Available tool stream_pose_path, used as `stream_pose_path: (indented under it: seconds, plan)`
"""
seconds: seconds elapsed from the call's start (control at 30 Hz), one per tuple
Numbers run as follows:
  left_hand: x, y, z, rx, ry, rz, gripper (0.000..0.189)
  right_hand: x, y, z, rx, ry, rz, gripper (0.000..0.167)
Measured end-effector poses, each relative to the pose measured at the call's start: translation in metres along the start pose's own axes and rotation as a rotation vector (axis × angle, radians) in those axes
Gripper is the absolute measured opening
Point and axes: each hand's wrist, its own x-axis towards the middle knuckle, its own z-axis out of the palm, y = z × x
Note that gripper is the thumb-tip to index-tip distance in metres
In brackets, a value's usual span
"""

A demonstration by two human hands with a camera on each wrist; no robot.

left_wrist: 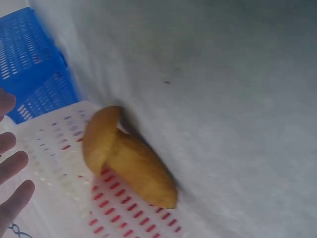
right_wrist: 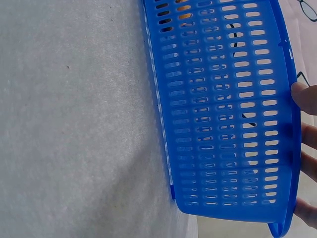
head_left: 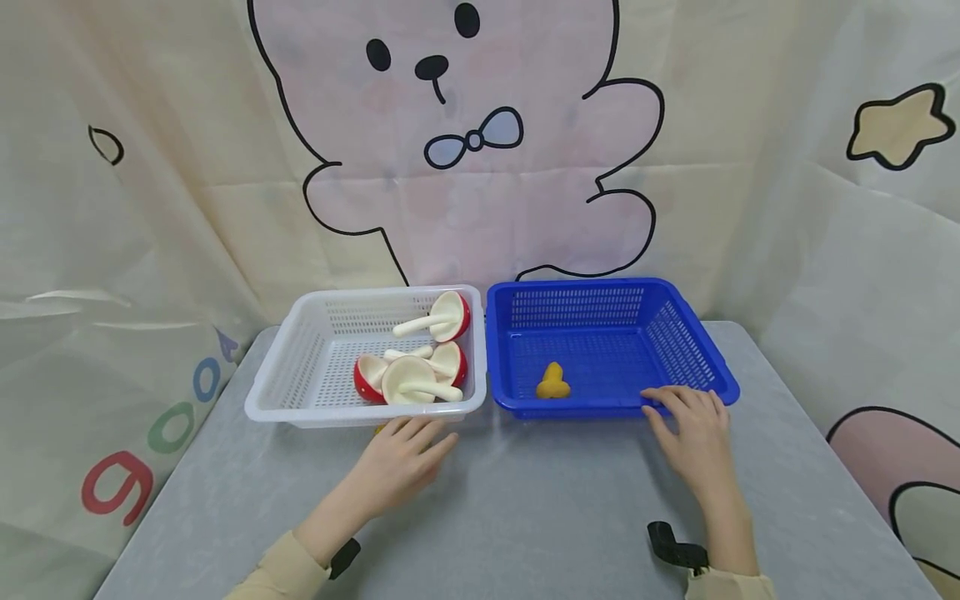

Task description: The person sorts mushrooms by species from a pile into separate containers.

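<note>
My left hand (head_left: 405, 462) hovers before the front wall of the white basket (head_left: 300, 414), its fingers spread and holding nothing. A yellow toy mushroom (left_wrist: 141, 168) lies on the table against that wall in the left wrist view, apart from my fingertips (left_wrist: 17, 166); the hand covers most of it in the head view. Several red-capped toy mushrooms (head_left: 408, 381) with cream stems are inside the white basket, toward its right side. My right hand (head_left: 693, 429) rests its fingertips on the near rim of the blue basket (head_left: 615, 350), which holds another yellow mushroom (head_left: 553, 382).
Both baskets stand side by side at the back of the grey table (head_left: 555, 500), their neighbouring rims almost touching. Behind them hangs a cream curtain (head_left: 712, 125) with a printed bear.
</note>
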Motion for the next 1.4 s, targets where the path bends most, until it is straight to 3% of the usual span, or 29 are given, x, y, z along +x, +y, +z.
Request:
stream_pose_path:
  seconds: [0.17,0.37,0.6,0.77,0.97,1.17,1.4]
  plan:
    - [-0.012,-0.008,0.007,0.005,-0.024,0.000,0.036,-0.002,0.001,0.000,0.001,-0.001,0.011,0.019]
    - [-0.023,-0.021,0.018,0.037,-0.020,0.054,0.039,-0.003,0.002,0.000,-0.001,-0.002,0.017,0.019]
    - [-0.032,-0.027,0.025,0.103,-0.122,0.082,0.044,-0.003,0.002,0.000,-0.002,-0.003,0.017,0.019]
    - [-0.033,-0.027,0.029,0.174,-0.144,0.088,0.041,-0.002,0.002,0.000,0.000,-0.003,0.015,0.019]
    - [-0.032,-0.029,0.033,0.167,-0.136,0.084,0.028,-0.001,0.003,0.001,0.005,0.005,0.007,0.019]
    - [-0.033,-0.028,0.034,0.143,-0.107,0.089,0.028,0.000,0.003,0.002,0.006,0.010,-0.001,0.019]
    - [-0.031,-0.018,0.030,0.099,-0.082,0.120,0.040,0.000,0.003,0.001,0.014,0.009,-0.001,0.019]
